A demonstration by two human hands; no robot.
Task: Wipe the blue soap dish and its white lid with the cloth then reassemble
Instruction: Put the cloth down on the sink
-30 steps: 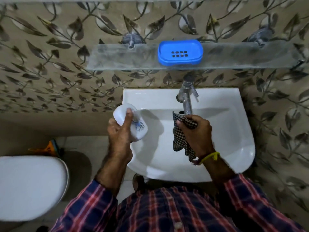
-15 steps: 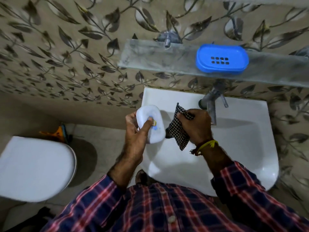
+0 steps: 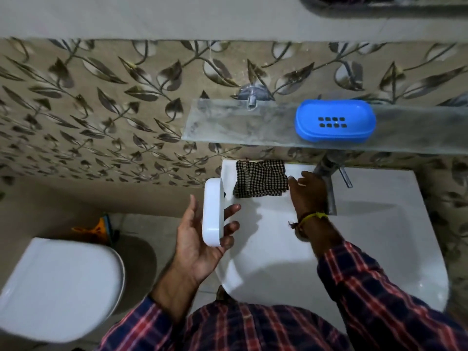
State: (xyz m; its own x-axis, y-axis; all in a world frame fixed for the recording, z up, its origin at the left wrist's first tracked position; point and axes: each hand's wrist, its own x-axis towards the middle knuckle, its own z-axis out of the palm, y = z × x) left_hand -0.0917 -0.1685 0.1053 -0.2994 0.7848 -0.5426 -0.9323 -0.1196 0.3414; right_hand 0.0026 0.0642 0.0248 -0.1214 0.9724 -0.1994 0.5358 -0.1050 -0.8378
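The blue soap dish sits on the glass shelf above the basin, its drain slots facing up. My left hand holds the white lid on edge beside the basin's left rim, fingers curled round it. The black-and-white checked cloth lies spread on the basin's back left ledge. My right hand hovers just right of the cloth, fingers apart, holding nothing; whether a fingertip still touches the cloth I cannot tell.
The white basin fills the middle, with a metal tap behind my right hand. A white toilet lid is at lower left, an orange brush on the floor beside it. Leaf-patterned tiles cover the wall.
My right hand has laid the cloth on the basin's back ledge and let go. My left hand has turned the white lid on edge and moved it left of the basin rim.
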